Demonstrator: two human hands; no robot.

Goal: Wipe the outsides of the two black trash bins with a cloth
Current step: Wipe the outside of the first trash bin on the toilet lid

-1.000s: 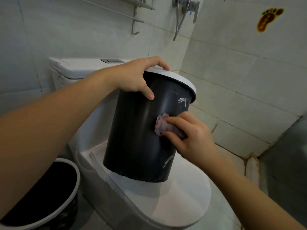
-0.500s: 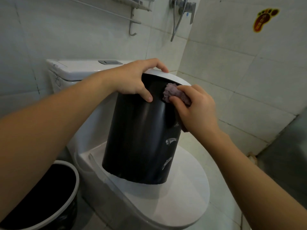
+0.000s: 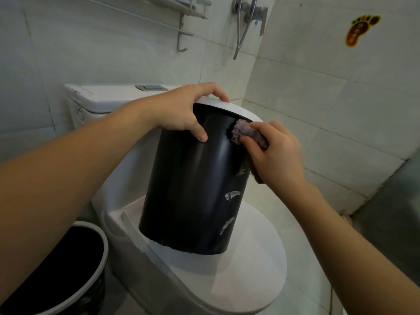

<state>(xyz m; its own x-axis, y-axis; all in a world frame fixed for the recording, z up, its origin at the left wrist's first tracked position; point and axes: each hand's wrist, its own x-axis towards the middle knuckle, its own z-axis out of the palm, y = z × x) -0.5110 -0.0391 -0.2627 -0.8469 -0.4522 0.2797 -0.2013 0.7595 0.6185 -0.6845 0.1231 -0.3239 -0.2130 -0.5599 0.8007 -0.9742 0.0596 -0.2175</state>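
A black trash bin with a white rim stands tilted on the closed toilet lid. My left hand grips its top rim, fingers over the white ring and thumb on the black wall. My right hand holds a crumpled purple cloth and presses it against the bin's upper right side, just under the rim. White marks show lower on that side. A second black bin with a white rim and a dark liner stands on the floor at the lower left.
The white toilet tank rises behind the bin. A shower valve with hose and a metal rack hang on the tiled wall. An orange footprint sticker is at the top right. A grey surface stands at the right.
My right hand moved the cloth from the middle of the bin's side up to just below the rim, then slightly right. My left hand kept its grip on the rim.
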